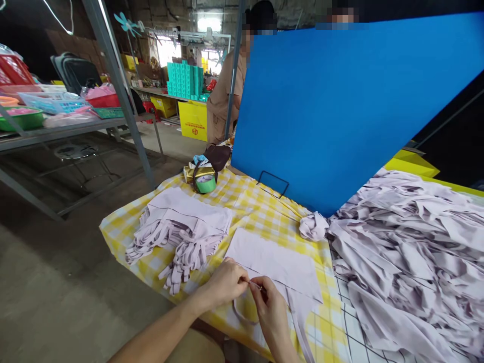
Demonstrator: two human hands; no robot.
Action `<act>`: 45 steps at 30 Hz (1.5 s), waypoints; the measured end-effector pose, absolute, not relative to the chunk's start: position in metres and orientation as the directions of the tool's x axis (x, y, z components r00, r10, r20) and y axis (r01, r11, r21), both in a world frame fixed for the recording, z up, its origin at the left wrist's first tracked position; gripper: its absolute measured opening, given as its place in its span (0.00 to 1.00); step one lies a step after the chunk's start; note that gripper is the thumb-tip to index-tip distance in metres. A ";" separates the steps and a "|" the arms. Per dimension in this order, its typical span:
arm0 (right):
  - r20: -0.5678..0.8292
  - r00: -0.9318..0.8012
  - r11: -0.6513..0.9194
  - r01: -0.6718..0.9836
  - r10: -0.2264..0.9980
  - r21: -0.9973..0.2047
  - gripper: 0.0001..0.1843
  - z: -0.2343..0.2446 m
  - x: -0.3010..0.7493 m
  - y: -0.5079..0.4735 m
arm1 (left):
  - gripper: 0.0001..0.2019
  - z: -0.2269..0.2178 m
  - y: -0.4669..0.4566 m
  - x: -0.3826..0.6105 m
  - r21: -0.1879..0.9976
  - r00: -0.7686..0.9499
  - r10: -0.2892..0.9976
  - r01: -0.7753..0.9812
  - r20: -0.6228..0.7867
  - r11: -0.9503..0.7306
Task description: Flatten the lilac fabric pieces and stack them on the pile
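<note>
A pale lilac cloth piece (pixel 276 257) with thin straps lies on the yellow checked tablecloth (pixel 260 201) in front of me. Over its near edge, my left hand (pixel 229 280) is closed in a pinch on a narrow strap (pixel 244 317), which loops down below the fingers. My right hand (pixel 270 305) meets it fingertip to fingertip, thumb and forefinger pinched. A tiny shiny bit shows at the right fingertips, too small to name. To the left rests a stack of similar lilac pieces (pixel 189 217), their straps bunched towards me.
A big heap of lilac cloth (pixel 416 252) covers the right side, with a crumpled wad (pixel 313 226) beside it. A large blue board (pixel 340 111) leans behind. Green tape (pixel 206 184) sits at the back left. Beyond stands a person in brown (pixel 223 96); a metal-framed table (pixel 75 126) is left.
</note>
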State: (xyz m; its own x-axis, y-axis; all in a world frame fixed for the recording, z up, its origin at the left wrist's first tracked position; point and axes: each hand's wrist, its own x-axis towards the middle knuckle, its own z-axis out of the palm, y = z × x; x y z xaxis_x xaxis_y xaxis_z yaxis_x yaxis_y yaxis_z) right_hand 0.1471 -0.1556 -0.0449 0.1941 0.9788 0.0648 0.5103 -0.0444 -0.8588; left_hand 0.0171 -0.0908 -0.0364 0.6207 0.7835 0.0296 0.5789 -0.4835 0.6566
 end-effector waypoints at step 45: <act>-0.109 0.051 -0.082 0.950 0.993 -0.301 0.12 -0.058 0.201 -0.087 | 0.05 -0.081 -0.032 0.051 0.521 0.697 0.691 0.525 0.189 -0.673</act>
State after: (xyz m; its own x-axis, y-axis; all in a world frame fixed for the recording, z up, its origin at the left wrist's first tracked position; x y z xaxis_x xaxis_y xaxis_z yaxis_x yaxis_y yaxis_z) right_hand 0.2009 -0.0866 -0.0584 0.0509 0.9927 -0.1089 0.9500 -0.0818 -0.3015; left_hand 0.0513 -0.0322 -0.0814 0.6974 0.6913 0.1891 0.5253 -0.6725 0.5213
